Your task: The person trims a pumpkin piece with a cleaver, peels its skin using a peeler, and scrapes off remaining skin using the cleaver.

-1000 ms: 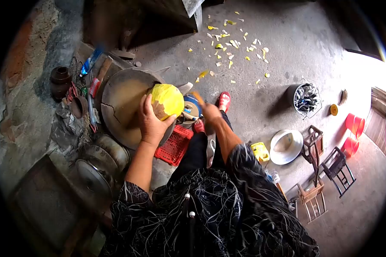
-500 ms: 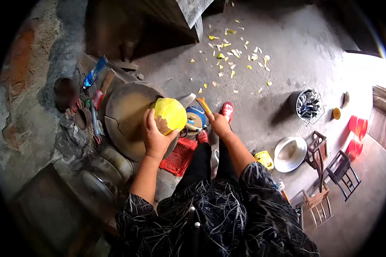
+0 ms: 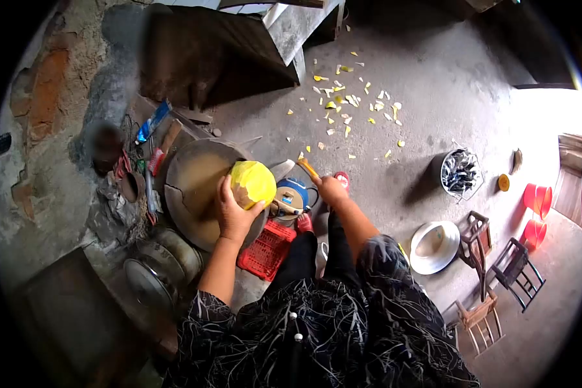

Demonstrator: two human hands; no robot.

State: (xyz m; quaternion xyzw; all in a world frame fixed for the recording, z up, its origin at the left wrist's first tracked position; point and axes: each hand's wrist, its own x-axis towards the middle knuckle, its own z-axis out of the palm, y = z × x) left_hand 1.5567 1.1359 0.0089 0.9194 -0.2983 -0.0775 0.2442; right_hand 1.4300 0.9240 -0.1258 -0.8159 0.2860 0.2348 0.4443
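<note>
A large round yellow fruit or gourd (image 3: 254,183), with a paler brownish patch low on its left side, rests in my left hand (image 3: 234,212), whose fingers wrap its left and lower side. It is held over the right part of a wide round vessel (image 3: 194,169) with a cracked rim. My right hand (image 3: 332,192) grips an orange-yellow handled tool (image 3: 308,169), apart from the fruit and to its right. The tool's working end is too small to make out. Below the hands is a blue round appliance (image 3: 291,195).
Peel pieces (image 3: 347,99) lie scattered on the floor. A red crate (image 3: 266,251) is by my feet. To the right are a metal bucket (image 3: 460,172), a white basin (image 3: 434,247), wooden stools (image 3: 477,318) and red buckets (image 3: 537,200). Lidded pots (image 3: 150,282) stand left.
The yellow fruit has been turned slightly in my left hand, and its brownish patch shows less. My right hand and the tool, blurred earlier, are now clearer. The view has shifted a little.
</note>
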